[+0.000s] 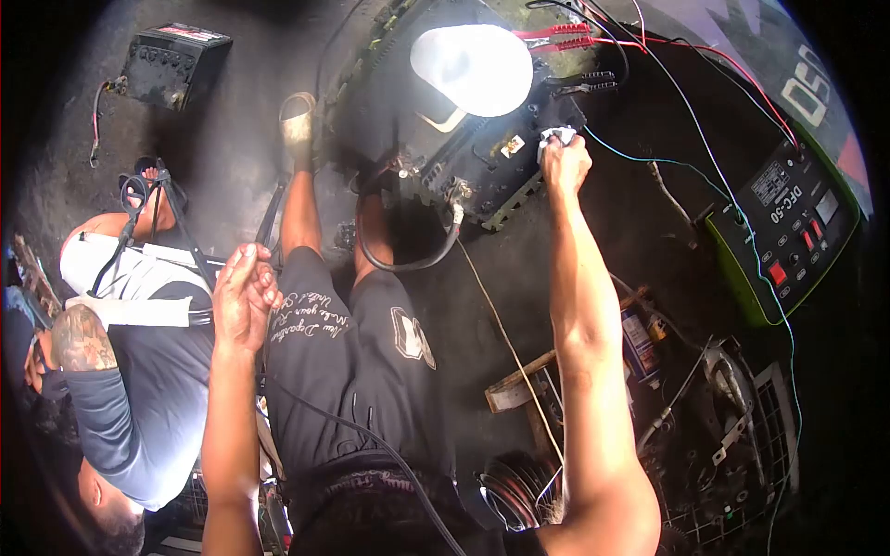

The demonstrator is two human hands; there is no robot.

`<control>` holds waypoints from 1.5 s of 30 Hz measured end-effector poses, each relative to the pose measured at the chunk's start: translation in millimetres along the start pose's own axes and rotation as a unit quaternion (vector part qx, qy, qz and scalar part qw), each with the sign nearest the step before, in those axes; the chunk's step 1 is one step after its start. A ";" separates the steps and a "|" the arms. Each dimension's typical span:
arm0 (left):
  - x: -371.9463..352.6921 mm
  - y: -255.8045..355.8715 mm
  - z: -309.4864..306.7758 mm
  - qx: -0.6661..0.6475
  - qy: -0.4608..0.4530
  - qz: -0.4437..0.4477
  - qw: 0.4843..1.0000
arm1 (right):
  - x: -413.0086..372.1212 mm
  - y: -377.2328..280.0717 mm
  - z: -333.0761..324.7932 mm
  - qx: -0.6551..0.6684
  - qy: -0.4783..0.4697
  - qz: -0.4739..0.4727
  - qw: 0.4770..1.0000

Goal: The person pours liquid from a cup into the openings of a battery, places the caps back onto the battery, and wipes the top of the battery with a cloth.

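My right hand (567,167) reaches forward and is closed on a crumpled white rag (556,135). It presses the rag against the far right corner of a large black battery (482,171). Beside it, a black clamp (584,83) and a red clamp (559,37) with cables sit at the battery's far end. A thick black cable (408,267) loops from a terminal (457,192) at the near end. My left hand (246,296) is raised over my lap, palm showing, fingers loosely curled and apart, with nothing visible in it. A bright white glare hides part of the battery top.
On the right stands a green charger (788,232) marked DFC-50, with wires running from it. Another black battery (176,60) is at the far left. A person (148,398) sits close on my left. A spray can (640,343) and metal parts (732,389) lie at lower right.
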State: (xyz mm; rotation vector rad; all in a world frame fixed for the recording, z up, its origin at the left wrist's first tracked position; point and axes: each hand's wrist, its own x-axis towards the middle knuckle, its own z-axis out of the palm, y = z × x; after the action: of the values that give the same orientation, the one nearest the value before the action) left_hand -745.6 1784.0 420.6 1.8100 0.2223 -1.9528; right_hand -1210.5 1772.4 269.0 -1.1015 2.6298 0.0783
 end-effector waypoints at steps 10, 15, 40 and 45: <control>-3.6 -2.8 1.5 0.003 -0.002 0.000 1.000 | 11.7 6.4 -30.1 -0.044 -0.043 -0.230 0.971; 0.5 -1.4 4.0 0.021 0.002 0.011 1.000 | 15.0 20.0 -22.5 -0.024 -0.027 -0.344 0.938; 134.2 51.9 213.6 0.575 -0.184 0.592 0.534 | -7.5 -2.7 -8.0 0.026 -0.023 -0.010 0.999; 136.2 41.6 221.0 0.537 -0.160 0.616 0.554 | -8.5 -10.4 -7.1 0.034 -0.037 0.036 0.998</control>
State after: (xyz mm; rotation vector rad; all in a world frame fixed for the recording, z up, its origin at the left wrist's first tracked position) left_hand -929.3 1623.8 322.1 1.1756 -2.1510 -1.1009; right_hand -1199.2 1769.8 278.8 -0.9631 2.5861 0.0444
